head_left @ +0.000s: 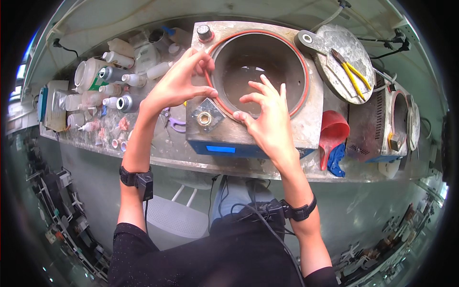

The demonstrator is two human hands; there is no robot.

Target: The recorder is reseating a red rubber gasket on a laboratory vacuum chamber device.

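Observation:
A boxy metal chamber machine (313, 119) stands before me, its round opening facing up with a red sealing ring (306, 71) around the rim. My left hand (179, 81) is at the left of the rim. Its fingers are curled, with fingertips and thumb apart on or close to the ring. Over the near edge, my right hand (270, 112) has its thumb at the rim and its other fingers spread above the opening. Neither hand visibly holds anything. Inside, the grey chamber (246, 71) shows a shiny bottom. The hands cover parts of the ring.
Left of the machine are several plastic bottles (110, 74) and purple-handled scissors (177, 123). At right, a round lid (330, 67) carries yellow-handled pliers (356, 79). A red scoop (333, 126), a blue glove (337, 160) and a second machine (373, 129) stand or lie beyond.

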